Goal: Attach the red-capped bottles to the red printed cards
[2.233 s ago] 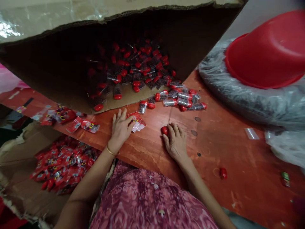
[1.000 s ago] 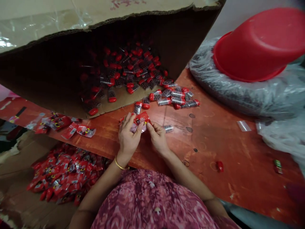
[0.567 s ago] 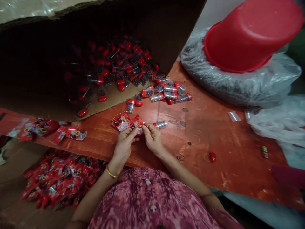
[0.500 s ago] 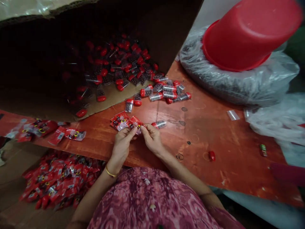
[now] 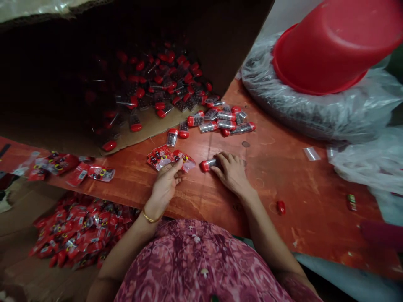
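Note:
My left hand (image 5: 164, 184) pinches a small red printed plastic pouch (image 5: 188, 162) between thumb and fingers. More such pouches (image 5: 157, 156) lie on the table just beyond that hand. To the right, my right hand (image 5: 233, 173) has its fingers curled over a small clear tube with a red cap (image 5: 206, 165). This tube lies on its side, cap toward the left, and its far end is hidden under my fingers. Behind the hands, several similar red-capped tubes with dark contents (image 5: 226, 125) spill out of a cardboard box.
The big cardboard box (image 5: 220, 58) lies open toward me with many tubes inside. A red bucket (image 5: 321, 54) sits upside down on a plastic-wrapped bundle (image 5: 302, 115). Filled red packets (image 5: 85, 230) are heaped below the table's left edge. A loose red cap (image 5: 281, 207) rests at right.
My right hand has left the pouch and moved right, onto the red-capped tube. My left hand keeps hold of the pouch. The view has shifted slightly.

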Motion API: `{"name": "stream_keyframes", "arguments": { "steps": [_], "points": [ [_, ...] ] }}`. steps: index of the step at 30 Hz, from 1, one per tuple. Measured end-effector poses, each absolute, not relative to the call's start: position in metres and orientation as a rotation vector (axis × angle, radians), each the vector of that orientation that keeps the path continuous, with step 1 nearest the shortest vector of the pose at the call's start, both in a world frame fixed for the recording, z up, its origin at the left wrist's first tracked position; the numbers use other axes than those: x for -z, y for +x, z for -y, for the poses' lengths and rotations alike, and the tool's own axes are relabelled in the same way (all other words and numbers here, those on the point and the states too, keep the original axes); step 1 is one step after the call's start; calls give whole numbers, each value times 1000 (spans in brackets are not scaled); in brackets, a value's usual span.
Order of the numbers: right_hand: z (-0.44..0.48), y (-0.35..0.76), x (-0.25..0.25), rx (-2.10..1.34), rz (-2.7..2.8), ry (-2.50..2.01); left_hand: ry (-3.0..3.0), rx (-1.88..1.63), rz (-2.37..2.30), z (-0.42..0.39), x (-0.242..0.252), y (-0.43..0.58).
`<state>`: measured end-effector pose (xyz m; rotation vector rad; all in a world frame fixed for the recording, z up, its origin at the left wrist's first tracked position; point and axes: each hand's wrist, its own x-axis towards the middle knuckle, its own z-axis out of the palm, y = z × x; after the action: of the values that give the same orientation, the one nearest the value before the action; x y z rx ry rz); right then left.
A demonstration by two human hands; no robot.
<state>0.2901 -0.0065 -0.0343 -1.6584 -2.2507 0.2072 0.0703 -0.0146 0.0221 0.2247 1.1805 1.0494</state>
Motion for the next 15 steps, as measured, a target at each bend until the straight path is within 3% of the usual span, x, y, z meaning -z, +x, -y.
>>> {"name": "stream_keyframes", "arguments": {
  "steps": [15],
  "points": [
    [49, 271, 31, -680, 1736, -1388, 149, -1043, -1181, 14, -17, 73]
  ]
}}
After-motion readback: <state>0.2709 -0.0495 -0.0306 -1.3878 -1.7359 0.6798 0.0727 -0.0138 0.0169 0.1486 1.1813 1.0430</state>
